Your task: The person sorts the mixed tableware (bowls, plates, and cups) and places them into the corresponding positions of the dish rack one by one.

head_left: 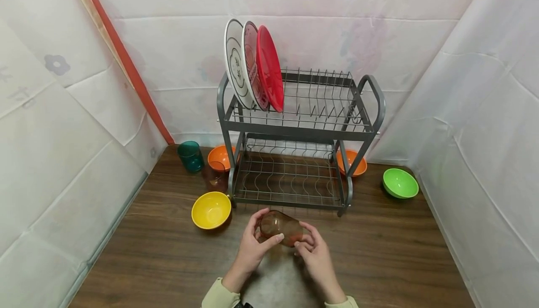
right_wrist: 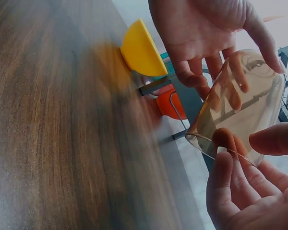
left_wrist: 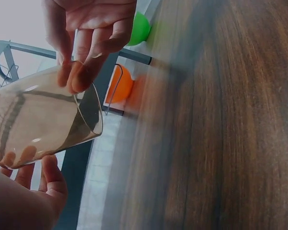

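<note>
The brown translucent glass (head_left: 281, 228) is held tilted, nearly on its side, above the wooden table (head_left: 379, 252), in front of the grey two-tier dish rack (head_left: 294, 131); its base end faces left and its rim end faces right. The left hand (head_left: 252, 247) is clamped around the base end; the right hand (head_left: 313, 252) pinches the wall at the rim; the two hands are apart, with the glass bridging them.

Surrounding items: the rack's lower front bar lies just beyond the glass; the upper tier carries, at its left end, a white plate (head_left: 235, 60), a patterned plate (head_left: 250, 55) and a red plate (head_left: 270, 71), all standing on edge; a yellow bowl (head_left: 211, 210) sits near the left hand, just beside the rack's left front foot.

Obstructions: a second brown glass (head_left: 215, 179) stands in front of the left orange bowl (head_left: 220, 154) and partly covers it; a teal cup (head_left: 191, 158) stands to the left of both; the rack's right uprights cross the view of the right orange bowl (head_left: 352, 157); a green bowl (head_left: 400, 183) sits farther right, well apart from the rack.
</note>
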